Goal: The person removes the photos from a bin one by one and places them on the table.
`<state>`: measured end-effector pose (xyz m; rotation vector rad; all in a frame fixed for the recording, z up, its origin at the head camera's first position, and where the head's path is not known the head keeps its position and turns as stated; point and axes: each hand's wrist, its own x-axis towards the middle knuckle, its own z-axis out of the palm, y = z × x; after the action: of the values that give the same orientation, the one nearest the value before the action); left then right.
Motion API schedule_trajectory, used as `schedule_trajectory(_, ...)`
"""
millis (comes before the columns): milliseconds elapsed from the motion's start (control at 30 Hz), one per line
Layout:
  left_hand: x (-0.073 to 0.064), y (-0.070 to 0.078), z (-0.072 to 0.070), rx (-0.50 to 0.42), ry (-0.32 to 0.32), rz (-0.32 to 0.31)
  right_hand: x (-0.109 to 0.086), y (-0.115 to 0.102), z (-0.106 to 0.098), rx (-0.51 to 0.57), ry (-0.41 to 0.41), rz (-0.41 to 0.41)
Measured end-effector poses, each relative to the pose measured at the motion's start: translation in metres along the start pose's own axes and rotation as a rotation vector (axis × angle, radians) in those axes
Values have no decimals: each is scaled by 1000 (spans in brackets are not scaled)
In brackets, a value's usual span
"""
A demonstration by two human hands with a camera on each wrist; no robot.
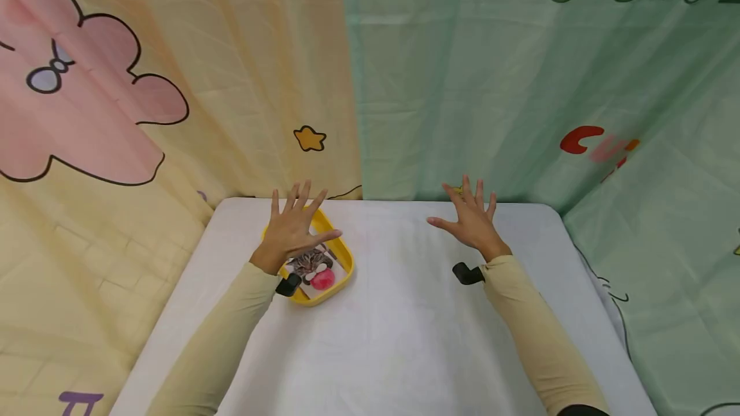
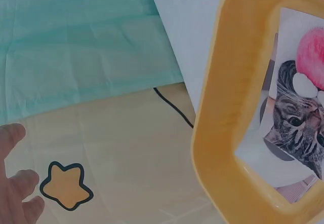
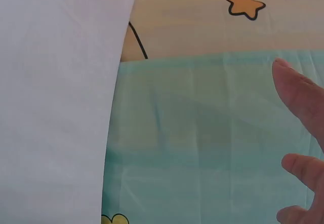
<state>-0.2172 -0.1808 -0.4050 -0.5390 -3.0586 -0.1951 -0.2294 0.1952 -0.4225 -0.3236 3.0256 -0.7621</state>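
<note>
My left hand point(image 1: 291, 230) is raised over the far left of the table with its fingers spread, overlapping a yellow tray point(image 1: 345, 262) in the head view. Inside the tray lies a cut-out picture of a tabby cat with a pink ball point(image 1: 315, 266); in the left wrist view other printed paper shows beneath the cat picture point(image 2: 296, 117). Over the far right of the table, my right hand point(image 1: 471, 220) is likewise held up, fingers and thumb spread apart. Neither hand holds anything. Only some fingertips of each hand show in its own wrist view.
The table point(image 1: 399, 326) has a white cloth and rounded far corners. Printed curtains, cream on the left and green point(image 1: 439, 101) on the right, hang behind and around it. A dark cable point(image 1: 621, 320) runs along the table's right side.
</note>
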Motion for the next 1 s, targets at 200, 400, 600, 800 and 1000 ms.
schedule_trajectory(200, -2, 0, 3, -27, 24, -18, 2, -1, 1, -11, 16, -12)
schedule_trajectory(400, -4, -9, 14, -127, 91, 14, 6, -1, 6, 18, 24, -13)
schedule_trajectory(600, -11, -16, 30, -171, 103, -27, 10, 0, 20, 50, 25, -30)
schedule_trajectory(800, -20, -27, 49, -222, 108, -99, 12, 0, 37, 101, 31, -34)
schedule_trajectory(1000, -33, -35, 66, -269, 130, -198, 18, -2, 52, 149, 50, -40)
